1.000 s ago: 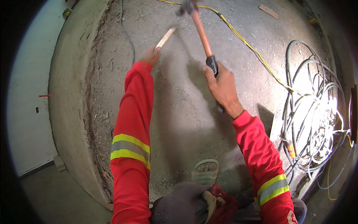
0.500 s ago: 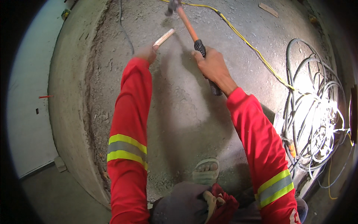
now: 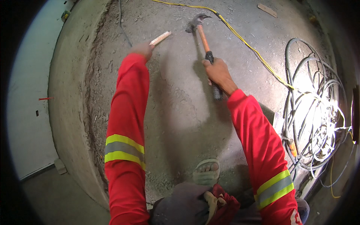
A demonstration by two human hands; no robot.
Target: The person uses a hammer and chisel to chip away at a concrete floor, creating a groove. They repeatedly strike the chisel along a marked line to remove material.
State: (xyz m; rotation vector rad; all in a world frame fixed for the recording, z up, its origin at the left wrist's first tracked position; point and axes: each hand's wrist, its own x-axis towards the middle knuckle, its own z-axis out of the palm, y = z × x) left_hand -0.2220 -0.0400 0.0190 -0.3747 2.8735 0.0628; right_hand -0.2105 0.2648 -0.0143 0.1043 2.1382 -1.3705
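A claw hammer (image 3: pixel 203 38) with an orange shaft and black grip is in my right hand (image 3: pixel 218 73), fingers wrapped round the grip. Its dark metal head points away from me, over the dusty concrete floor. To the left, my left hand (image 3: pixel 143 49) is closed on a short pale wooden stick (image 3: pixel 160 38), which juts out up and to the right. That hand is somewhat blurred. The hammer head and the stick's free end are apart.
A yellow cable (image 3: pixel 243 39) crosses the far floor to a tangled heap of cables (image 3: pixel 317 112) on the right, brightly lit. A thin grey cable (image 3: pixel 122 22) lies far left. Rough rubble lines a low concrete edge (image 3: pixel 69 93). A flat wooden piece (image 3: pixel 267 10) lies far right.
The hammer has come down and to the right, away from the stick, and its whole head now shows. My left hand has shifted slightly left with the stick.
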